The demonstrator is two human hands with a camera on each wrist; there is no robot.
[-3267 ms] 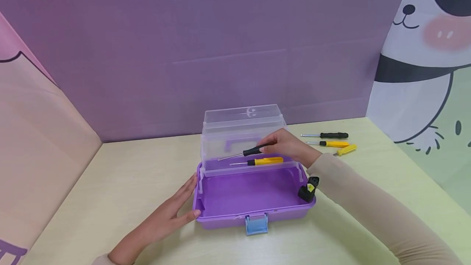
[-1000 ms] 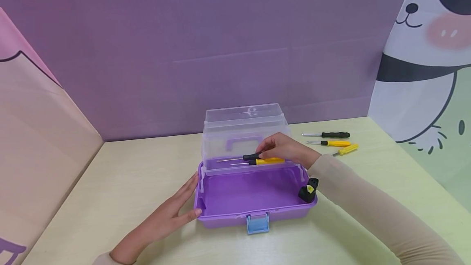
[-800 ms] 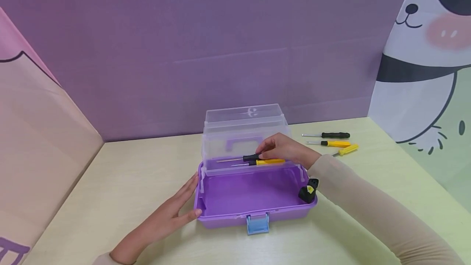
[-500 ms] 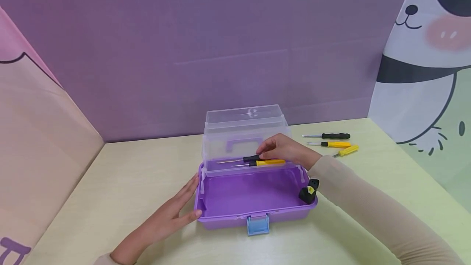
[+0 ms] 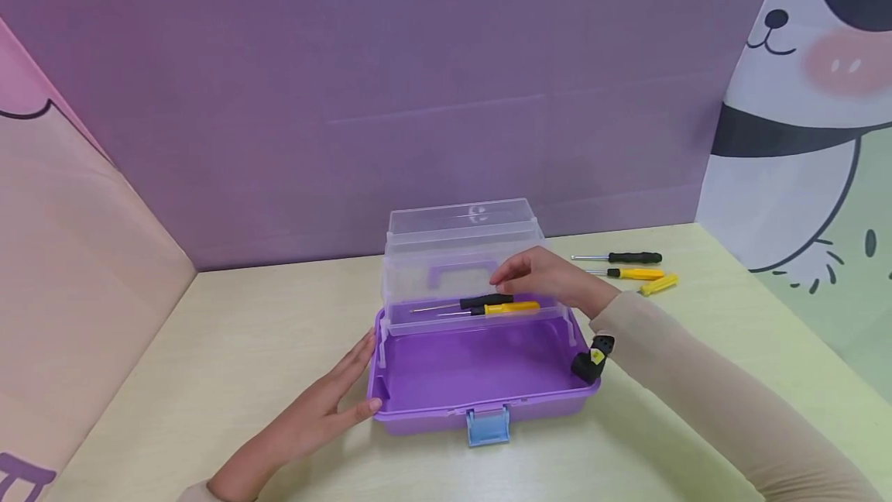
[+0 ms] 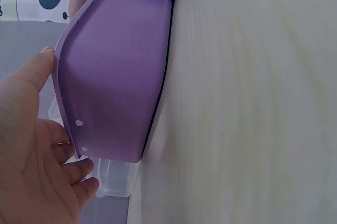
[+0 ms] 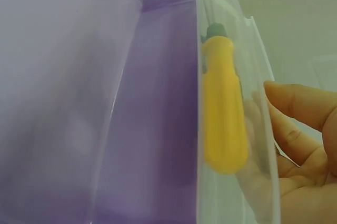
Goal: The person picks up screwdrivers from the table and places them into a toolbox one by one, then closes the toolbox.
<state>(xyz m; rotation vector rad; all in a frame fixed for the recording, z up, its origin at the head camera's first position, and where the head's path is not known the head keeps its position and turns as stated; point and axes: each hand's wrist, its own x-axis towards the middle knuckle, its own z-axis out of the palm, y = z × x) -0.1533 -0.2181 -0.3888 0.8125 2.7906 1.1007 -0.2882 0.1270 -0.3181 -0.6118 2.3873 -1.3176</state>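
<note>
An open purple toolbox (image 5: 418, 424) has a clear tray (image 5: 400, 327) at its back. Lying side by side in that tray are a black-handled screwdriver (image 5: 488, 301) and a yellow-handled screwdriver (image 5: 512, 307), shafts toward the left. My right hand (image 5: 547, 276) hovers just above the black handle, thumb and fingers holding nothing. In the right wrist view the yellow handle (image 7: 225, 108) shows inside the tray, with the right fingers (image 7: 297, 100) behind its wall. My left hand (image 5: 320, 405) rests against the box's left side, fingers extended, thumb at the front corner.
Right of the box on the table lie a black screwdriver (image 5: 634, 258), an orange-yellow one (image 5: 639, 274) and a short yellow one (image 5: 659, 285), partly behind the right sleeve. The clear lid (image 5: 460, 217) stands raised at the back. A blue latch (image 5: 488, 426) hangs in front.
The right hand lowered the black screwdriver into the tray beside the yellow one, let go, and rose slightly up and right. The left hand stayed at the box.
</note>
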